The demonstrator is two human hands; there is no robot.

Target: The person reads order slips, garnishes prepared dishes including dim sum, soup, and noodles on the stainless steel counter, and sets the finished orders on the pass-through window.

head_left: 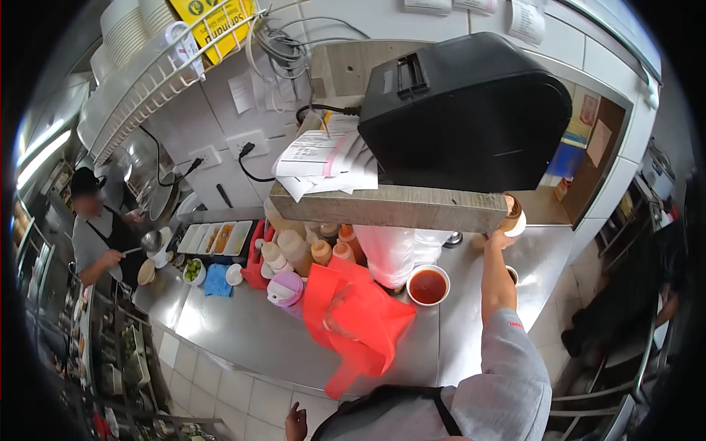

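My right arm is stretched forward past the shelf end. At its tip, my right hand (501, 240) is closed at the side of a white bowl (518, 225), partly hidden by the shelf. Something brown shows at the bowl's top; I cannot make out what it is. Low beside my body hangs my left hand (296, 422), fingers apart, holding nothing visible. On the steel counter (471, 323), a white bowl of red-orange liquid (428, 286) stands left of my right arm. Another round container (512, 275) is mostly hidden behind that arm.
A red bag (353, 316) lies on the counter near a purple-lidded cup (285, 289), sauce bottles (294, 250) and clear plastic bags (397, 253). Overhead, a shelf (397, 209) carries a black printer (463, 110) and paper slips (323, 158). A co-worker (103, 235) holds a ladle at left.
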